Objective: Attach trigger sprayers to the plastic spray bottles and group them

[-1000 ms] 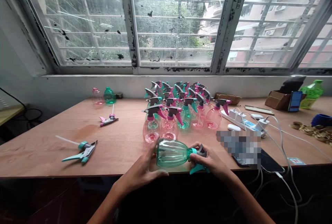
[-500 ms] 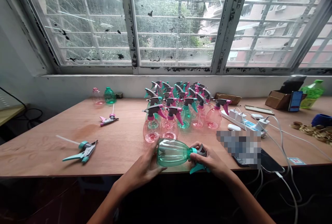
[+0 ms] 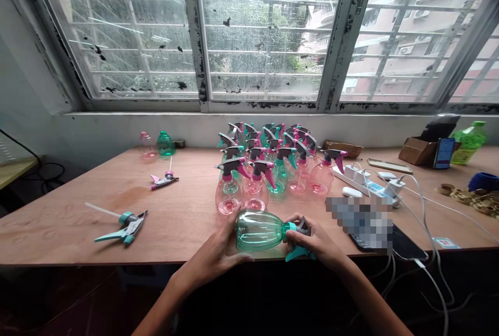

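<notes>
A green transparent spray bottle (image 3: 259, 231) lies sideways above the table's front edge, its base to the left. My left hand (image 3: 218, 247) cups the base end, fingers behind it and thumb stretched along beneath. At the other end, my right hand (image 3: 312, 240) is closed around the collar and the grey and teal trigger head (image 3: 301, 252). Just beyond, several pink and green spray bottles (image 3: 255, 193) stand upright in a tight group with their trigger heads on.
A loose teal trigger head (image 3: 127, 227) and a pink one (image 3: 166, 180) lie at left. Behind them stand a headless pink bottle (image 3: 147, 148) and a headless green bottle (image 3: 166, 145). A power strip (image 3: 366, 184), cables and a phone (image 3: 407, 241) occupy the right side.
The thumb of my left hand has loosened a little and slid outward below the bottle. The bottle and my right hand hold nearly the same position.
</notes>
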A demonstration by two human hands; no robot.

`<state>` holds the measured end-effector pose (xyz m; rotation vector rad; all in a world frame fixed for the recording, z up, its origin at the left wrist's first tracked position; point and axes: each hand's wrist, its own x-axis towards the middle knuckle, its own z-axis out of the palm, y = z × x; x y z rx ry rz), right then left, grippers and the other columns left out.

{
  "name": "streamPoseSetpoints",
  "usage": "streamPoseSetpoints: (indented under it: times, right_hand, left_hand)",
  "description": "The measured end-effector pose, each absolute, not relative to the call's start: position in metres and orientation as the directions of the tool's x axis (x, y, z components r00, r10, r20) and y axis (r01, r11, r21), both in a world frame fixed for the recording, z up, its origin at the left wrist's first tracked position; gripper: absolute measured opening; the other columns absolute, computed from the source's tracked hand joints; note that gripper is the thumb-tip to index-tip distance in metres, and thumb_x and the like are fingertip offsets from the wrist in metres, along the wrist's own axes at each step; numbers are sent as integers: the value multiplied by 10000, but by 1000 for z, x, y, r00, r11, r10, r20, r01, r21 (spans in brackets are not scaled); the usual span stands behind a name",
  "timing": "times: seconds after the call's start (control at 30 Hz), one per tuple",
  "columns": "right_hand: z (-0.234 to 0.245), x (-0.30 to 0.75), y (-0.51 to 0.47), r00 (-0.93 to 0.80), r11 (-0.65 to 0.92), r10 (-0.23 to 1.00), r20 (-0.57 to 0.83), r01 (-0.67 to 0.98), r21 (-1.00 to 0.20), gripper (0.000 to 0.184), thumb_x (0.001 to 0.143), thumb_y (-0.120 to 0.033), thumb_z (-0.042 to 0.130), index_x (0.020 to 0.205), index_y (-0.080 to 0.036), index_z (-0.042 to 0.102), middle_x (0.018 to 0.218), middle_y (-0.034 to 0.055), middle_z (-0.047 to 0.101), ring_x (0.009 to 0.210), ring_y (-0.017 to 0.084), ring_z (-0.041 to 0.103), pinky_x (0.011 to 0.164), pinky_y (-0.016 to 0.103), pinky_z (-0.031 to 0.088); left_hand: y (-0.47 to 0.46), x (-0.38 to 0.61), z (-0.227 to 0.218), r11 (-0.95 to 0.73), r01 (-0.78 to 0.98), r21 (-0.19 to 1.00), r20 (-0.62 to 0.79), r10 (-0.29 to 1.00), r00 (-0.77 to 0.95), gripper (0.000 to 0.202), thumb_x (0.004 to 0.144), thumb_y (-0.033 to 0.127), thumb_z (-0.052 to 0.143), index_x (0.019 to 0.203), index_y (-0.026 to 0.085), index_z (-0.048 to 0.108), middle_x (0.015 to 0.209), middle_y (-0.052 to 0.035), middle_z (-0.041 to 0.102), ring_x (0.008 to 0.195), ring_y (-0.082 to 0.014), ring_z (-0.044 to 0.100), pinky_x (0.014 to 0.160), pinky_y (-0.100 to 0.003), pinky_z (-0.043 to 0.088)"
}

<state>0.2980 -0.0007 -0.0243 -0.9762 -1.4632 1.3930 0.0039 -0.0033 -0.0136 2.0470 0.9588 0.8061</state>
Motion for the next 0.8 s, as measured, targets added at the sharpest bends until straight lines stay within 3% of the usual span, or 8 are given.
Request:
streamPoseSetpoints:
  times: [0.13,0.23,0.43,0.57,0.67,0.73,0.8]
  right_hand:
    - [-25,298,-1,-324,70,943,81,-47,-996,469,781,-541,808,995,-172,614,701,21,731,642,191,684,624,281,515]
    - [-25,298,0,-317,88,943,103,-63,-994,443,798,-518,802,1000,-169,617,721,22,736,659,190,687,640,284,523]
    - [-25,298,0,-311,100,943,118,-75,-992,429,806,-523,786,993,-174,622,721,26,740,654,199,687,629,296,528]
    - [-23,299,0,-310,96,944,116,-81,-992,444,787,-534,795,975,-172,619,694,24,734,633,200,683,622,298,523]
    - [-25,301,1,-303,95,945,125,-109,-989,452,788,-528,796,991,-168,614,680,20,728,633,202,685,621,295,518]
    - [-28,302,2,-304,91,944,129,-135,-987,436,804,-503,793,1011,-165,611,687,19,730,640,197,687,622,289,520]
    - [-31,303,3,-312,79,942,125,-156,-985,418,816,-478,792,1023,-166,606,697,19,735,642,191,687,620,283,523]
  left_hand:
    - [-6,6,-7,-424,361,830,199,831,519,1007,888,328,737,1621,331,46,1665,-114,271,1439,-340,435,1175,-483,402]
    - [-5,5,-8,-445,367,817,216,826,521,970,907,304,711,1619,339,54,1685,-101,208,1437,-329,441,1189,-475,384]
    - [-1,1,-20,-582,437,686,327,783,530,800,986,176,543,1607,384,85,1666,-76,245,1499,-301,331,1209,-468,344]
    - [-3,8,-19,-655,520,549,412,753,513,997,905,366,726,1604,385,15,1646,-125,262,1490,-371,322,1191,-537,357]
    - [-19,12,-9,-696,564,445,616,695,371,1027,871,546,701,1611,332,23,1614,-181,278,1458,-419,344,1157,-612,373]
    - [-43,9,0,-749,548,372,770,579,269,889,895,573,652,1596,321,168,1509,-168,422,1346,-389,491,1099,-595,456]
    - [-75,1,8,-761,564,321,818,523,241,603,953,528,597,1498,379,388,1398,-96,536,1228,-323,598,1039,-526,529]
